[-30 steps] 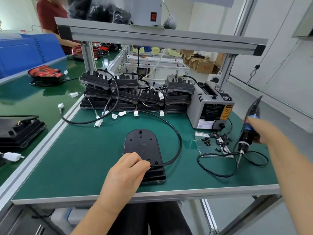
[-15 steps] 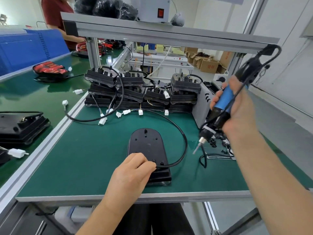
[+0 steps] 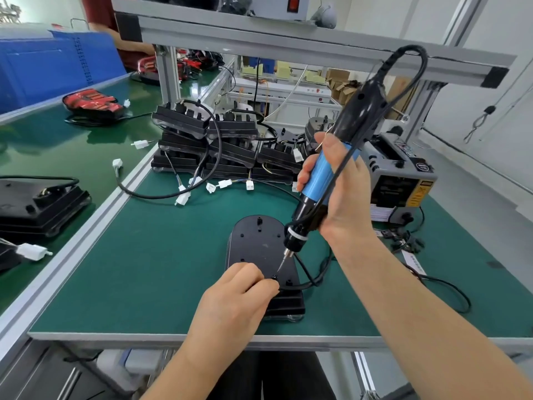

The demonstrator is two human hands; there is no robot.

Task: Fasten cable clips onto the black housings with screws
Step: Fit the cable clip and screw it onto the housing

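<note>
Head view: black housing (image 3: 259, 246) flat on green bench (image 3: 144, 269), near front edge. Left hand (image 3: 239, 298) pinching cable clip (image 3: 274, 277) at housing's near end, knuckles hiding part of it. Right hand (image 3: 337, 192) wrapped round blue screwdriver (image 3: 326, 174), bit on clip. Behind, stacked housings (image 3: 219, 145); far right, tape dispenser (image 3: 401, 171).

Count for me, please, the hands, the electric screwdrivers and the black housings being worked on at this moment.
Hands: 2, left hand and right hand
Electric screwdriver: 1
Black housing being worked on: 1
Total: 4
</note>
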